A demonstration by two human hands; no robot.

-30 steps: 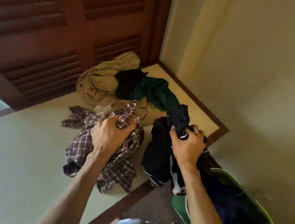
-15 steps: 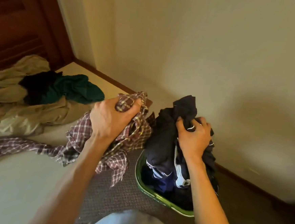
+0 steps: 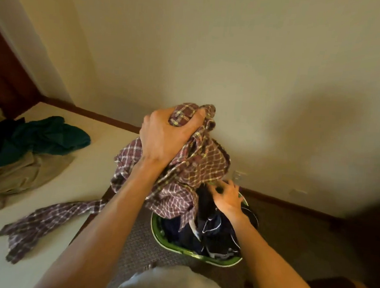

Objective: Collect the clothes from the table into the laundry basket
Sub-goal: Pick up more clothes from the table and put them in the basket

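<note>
The mouth of the laundry basket point(image 3: 189, 255) is largely filled by dark clothes point(image 3: 214, 232), and the plaid shirt point(image 3: 196, 167), bunched in the left hand point(image 3: 164, 137), hangs over its left half. The right hand point(image 3: 227, 198) rests on the dark pile at the far rim. The wall point(image 3: 236, 68) stands close behind the basket. The carpeted floor point(image 3: 139, 251) lies open between basket and tabletop point(image 3: 106, 160). The shirt's sleeve trails across the near tabletop; a teal garment point(image 3: 53, 135) and beige cloth point(image 3: 16, 175) occupy its far left.
</note>
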